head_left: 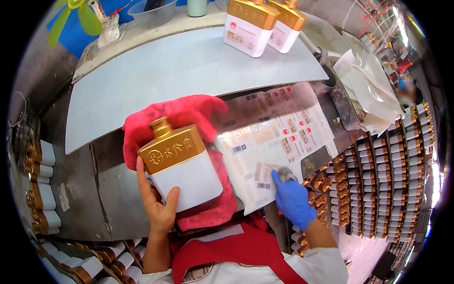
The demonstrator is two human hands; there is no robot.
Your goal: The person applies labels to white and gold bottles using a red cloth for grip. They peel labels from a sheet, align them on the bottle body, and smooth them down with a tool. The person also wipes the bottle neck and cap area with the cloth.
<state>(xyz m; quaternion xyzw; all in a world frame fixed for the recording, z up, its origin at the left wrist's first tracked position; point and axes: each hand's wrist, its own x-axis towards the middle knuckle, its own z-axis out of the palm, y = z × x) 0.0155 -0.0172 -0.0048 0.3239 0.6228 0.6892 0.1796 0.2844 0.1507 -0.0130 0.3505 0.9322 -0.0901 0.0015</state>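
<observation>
on the red towel (208, 210) near the bench's front edge, the bare left hand (158, 203) cups the lower corner of a flat white bottle with a gold shoulder and cap (179, 163), thumb pressed to its white face. just right of the towel, the blue-gloved right hand (293, 201) pinches a small label (266, 176) at the edge of a glossy label sheet (274, 132). beyond the towel, two more such bottles (262, 23) stand on a pale board (189, 64). rows of bottles (383, 175) fill the area to the right.
</observation>
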